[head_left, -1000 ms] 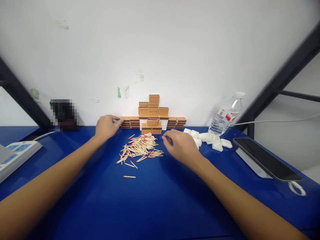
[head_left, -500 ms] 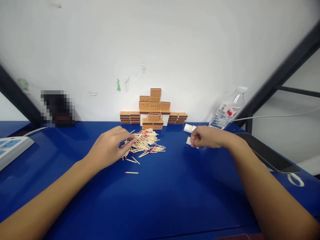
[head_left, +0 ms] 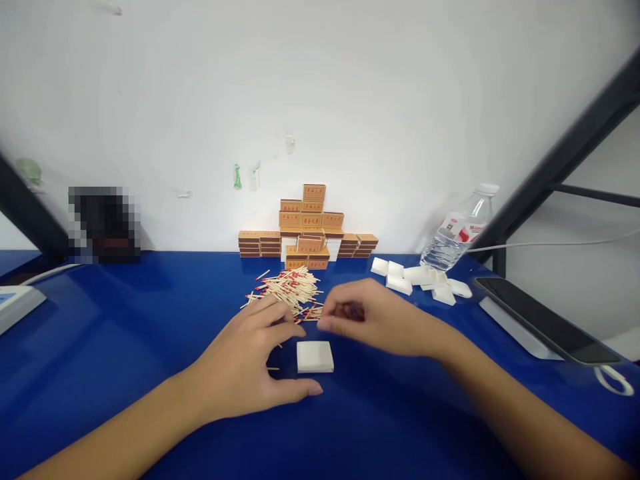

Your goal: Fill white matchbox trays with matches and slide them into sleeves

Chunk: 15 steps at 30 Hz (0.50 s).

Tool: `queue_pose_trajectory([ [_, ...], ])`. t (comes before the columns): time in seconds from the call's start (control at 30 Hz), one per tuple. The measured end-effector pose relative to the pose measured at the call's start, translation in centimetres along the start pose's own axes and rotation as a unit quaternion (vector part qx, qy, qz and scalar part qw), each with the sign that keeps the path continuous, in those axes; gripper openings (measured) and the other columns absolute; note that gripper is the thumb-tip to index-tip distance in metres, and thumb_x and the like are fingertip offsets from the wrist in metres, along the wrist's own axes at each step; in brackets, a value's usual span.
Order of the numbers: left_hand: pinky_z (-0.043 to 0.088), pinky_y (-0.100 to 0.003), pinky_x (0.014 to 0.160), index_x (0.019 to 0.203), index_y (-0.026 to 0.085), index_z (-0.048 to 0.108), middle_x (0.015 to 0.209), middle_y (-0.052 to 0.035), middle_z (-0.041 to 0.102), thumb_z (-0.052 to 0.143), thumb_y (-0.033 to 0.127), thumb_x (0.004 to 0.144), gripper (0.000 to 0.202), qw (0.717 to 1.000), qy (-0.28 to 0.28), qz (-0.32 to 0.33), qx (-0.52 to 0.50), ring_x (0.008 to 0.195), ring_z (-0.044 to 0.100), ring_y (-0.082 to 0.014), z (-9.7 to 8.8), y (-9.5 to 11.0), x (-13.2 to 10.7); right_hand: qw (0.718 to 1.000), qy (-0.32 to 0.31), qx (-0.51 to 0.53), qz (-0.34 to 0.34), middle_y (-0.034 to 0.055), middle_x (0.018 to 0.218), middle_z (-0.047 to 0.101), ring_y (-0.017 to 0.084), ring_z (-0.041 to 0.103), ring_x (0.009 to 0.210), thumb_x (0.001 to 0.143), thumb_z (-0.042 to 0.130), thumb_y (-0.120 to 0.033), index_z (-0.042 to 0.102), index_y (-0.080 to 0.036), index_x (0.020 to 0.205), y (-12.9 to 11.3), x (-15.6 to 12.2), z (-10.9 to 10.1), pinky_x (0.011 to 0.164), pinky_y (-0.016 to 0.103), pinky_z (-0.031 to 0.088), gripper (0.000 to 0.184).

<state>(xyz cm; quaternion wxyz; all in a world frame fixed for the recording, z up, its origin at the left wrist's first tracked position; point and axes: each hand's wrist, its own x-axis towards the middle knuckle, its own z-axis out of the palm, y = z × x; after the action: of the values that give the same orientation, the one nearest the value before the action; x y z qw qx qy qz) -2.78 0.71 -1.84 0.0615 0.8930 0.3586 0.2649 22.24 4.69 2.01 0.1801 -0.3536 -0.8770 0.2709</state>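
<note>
A small white matchbox tray (head_left: 315, 357) lies on the blue table in front of me; I cannot tell which side faces up. My left hand (head_left: 265, 353) is open around its left side, fingers above and thumb below, not gripping it. Over the right edge of the match heap, my right hand (head_left: 367, 317) hovers with curled fingers, thumb and forefinger slightly apart and nothing visible between them. The heap of red-tipped matches (head_left: 290, 287) spreads just beyond both hands. One loose match (head_left: 273, 369) pokes out beside my left palm.
Behind the matches, stacked matchboxes (head_left: 311, 220) stand against the wall. Several white trays (head_left: 399, 285) lie at right, near a water bottle (head_left: 453, 230) and a phone (head_left: 545, 320). A power strip (head_left: 20, 303) sits at far left.
A white tray now lies in front of me. My right hand has moved left from the white trays to the matches. My left hand has come nearer and spread around the tray.
</note>
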Motion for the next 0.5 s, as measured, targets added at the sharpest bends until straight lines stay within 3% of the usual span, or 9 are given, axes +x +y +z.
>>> queue_pose_trajectory([
  [0.07, 0.052, -0.046, 0.091, 0.11, 0.023, 0.075, 0.104, -0.007, 0.066, 0.082, 0.059, 0.078, 0.048, 1.0, 0.006, -0.005, 0.004, 0.098, 0.061, -0.0258, 0.1, -0.1, -0.1, 0.997, 0.052, -0.054, 0.006, -0.0016, 0.076, 0.062, 0.012, 0.052, 0.066, 0.097, 0.069, -0.033, 0.073, -0.02, 0.093, 1.8, 0.4, -0.4, 0.061, 0.026, 0.041, 0.014],
  [0.17, 0.052, -0.045, 0.091, 0.105, 0.025, 0.075, 0.106, -0.006, 0.066, 0.082, 0.049, 0.08, 0.035, 1.0, -0.01, -0.015, -0.002, 0.101, 0.061, -0.0258, 0.3, -0.1, -0.2, 0.996, 0.042, -0.081, -0.006, 0.0002, 0.084, 0.063, 0.014, 0.054, 0.073, 0.093, 0.075, -0.031, 0.074, -0.021, 0.098, 3.5, 1.0, -0.1, 0.065, 0.027, 0.042, 0.011],
  [0.3, 0.052, -0.042, 0.087, 0.096, 0.025, 0.074, 0.103, -0.0053, 0.065, 0.081, 0.04, 0.082, 0.022, 0.999, -0.021, -0.021, -0.017, 0.1, 0.06, -0.0249, 0.3, 0.0, -0.2, 0.996, 0.031, -0.078, -0.003, 0.001, 0.085, 0.061, 0.015, 0.054, 0.075, 0.097, 0.07, -0.028, 0.07, -0.02, 0.093, 3.8, 1.3, 0.9, 0.065, 0.027, 0.042, 0.009],
  [0.5, 0.052, -0.044, 0.089, 0.099, 0.024, 0.073, 0.101, -0.005, 0.065, 0.076, 0.042, 0.088, 0.022, 0.999, -0.031, -0.028, -0.008, 0.098, 0.06, -0.0245, 0.2, -0.6, 0.1, 0.993, -0.006, -0.114, 0.038, 0.0033, 0.094, 0.064, 0.017, 0.059, 0.08, 0.105, 0.059, -0.028, 0.062, -0.02, 0.091, 3.8, 0.8, 1.0, 0.072, 0.03, 0.046, 0.016],
])
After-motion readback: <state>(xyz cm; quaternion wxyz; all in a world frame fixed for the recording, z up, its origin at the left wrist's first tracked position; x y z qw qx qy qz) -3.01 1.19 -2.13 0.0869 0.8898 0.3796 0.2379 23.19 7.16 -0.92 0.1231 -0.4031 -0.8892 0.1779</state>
